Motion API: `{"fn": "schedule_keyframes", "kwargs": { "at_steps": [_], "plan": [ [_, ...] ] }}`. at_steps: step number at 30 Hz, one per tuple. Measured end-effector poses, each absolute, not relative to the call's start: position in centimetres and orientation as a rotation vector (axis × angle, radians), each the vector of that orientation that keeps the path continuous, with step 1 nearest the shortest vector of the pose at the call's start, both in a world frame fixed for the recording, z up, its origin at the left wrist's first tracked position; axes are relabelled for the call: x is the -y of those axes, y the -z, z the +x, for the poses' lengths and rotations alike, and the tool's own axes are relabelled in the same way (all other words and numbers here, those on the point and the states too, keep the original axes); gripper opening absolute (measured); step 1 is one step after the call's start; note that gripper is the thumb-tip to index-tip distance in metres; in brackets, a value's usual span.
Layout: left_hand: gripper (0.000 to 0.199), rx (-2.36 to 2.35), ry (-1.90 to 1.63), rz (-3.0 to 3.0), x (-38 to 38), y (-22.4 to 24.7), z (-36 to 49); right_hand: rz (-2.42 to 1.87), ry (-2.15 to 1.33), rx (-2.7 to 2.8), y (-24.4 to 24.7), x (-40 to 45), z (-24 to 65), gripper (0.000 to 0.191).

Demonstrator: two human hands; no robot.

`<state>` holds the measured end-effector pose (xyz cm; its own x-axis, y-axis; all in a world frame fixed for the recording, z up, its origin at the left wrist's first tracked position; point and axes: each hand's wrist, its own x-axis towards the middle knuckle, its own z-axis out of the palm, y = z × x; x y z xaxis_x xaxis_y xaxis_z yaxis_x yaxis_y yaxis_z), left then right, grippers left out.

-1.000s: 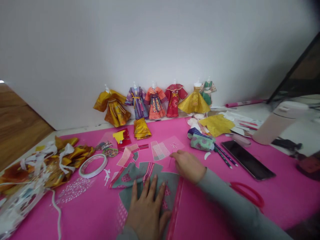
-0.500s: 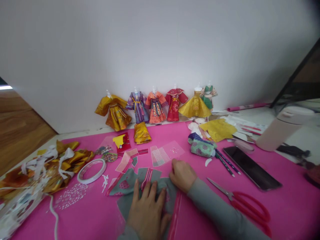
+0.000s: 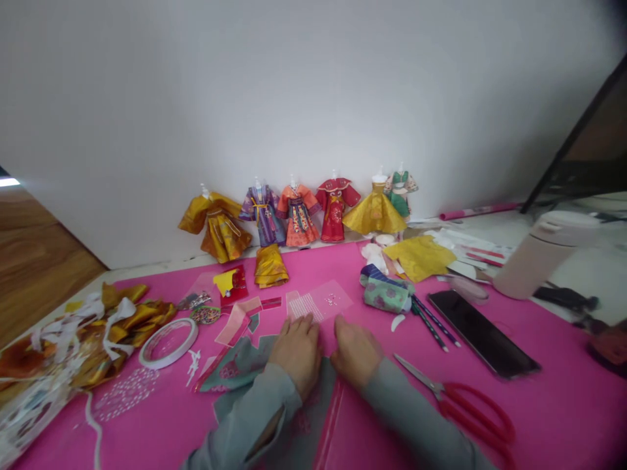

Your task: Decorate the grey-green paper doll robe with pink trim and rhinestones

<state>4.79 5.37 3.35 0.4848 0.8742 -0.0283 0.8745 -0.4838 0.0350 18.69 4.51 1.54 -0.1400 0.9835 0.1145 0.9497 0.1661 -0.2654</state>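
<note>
A grey-green piece of fabric [image 3: 313, 424] with pink flower patterns and a pink trimmed edge lies on the pink mat [image 3: 372, 424]. My left hand [image 3: 296, 356] rests over its upper part, fingers close together and bent down onto the cloth; the thumb is hidden. Curled in closely, the fingers of my right hand [image 3: 356, 352] are at the fabric's upper right edge, and their undersides cannot be seen. Just beyond both hands lies a clear sheet of white rhinestones [image 3: 304, 307]. Small pink fabric pieces [image 3: 238, 321] lie left of it.
Several doll dresses [image 3: 300, 215] stand along the wall. On the right are scissors [image 3: 465, 408], a phone [image 3: 482, 333], pencils [image 3: 435, 323], a rolled green cloth [image 3: 386, 294] and a bottle [image 3: 541, 254]. On the left are a tape roll [image 3: 169, 343] and golden scraps [image 3: 127, 313].
My left hand has moved forward from lying spread on the fabric to its upper part, close to my right hand. The right hand stays near the edge. The view has shifted slightly.
</note>
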Motion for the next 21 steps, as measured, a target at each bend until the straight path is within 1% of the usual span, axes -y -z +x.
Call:
{"fn": "schedule_keyframes", "kwargs": {
  "at_steps": [2,7,16,21],
  "plan": [
    [0.049,-1.512,0.022,2.67,-6.5,-2.3,5.2,-1.844,-0.192,2.176,-1.4,-4.5,19.0,0.031],
    [0.048,-1.43,-0.011,2.681,-7.0,-0.8,5.5,-1.782,-0.228,2.101,-1.7,-5.0,20.6,0.027],
    [0.041,-1.347,-0.055,2.737,-6.2,-0.9,2.9,-1.725,-0.318,1.834,-4.3,-5.6,21.9,0.028],
    [0.042,-1.247,-0.052,2.773,-5.5,-1.1,1.2,-1.618,-0.507,1.665,-4.6,-5.7,22.3,0.03]
  ]
}}
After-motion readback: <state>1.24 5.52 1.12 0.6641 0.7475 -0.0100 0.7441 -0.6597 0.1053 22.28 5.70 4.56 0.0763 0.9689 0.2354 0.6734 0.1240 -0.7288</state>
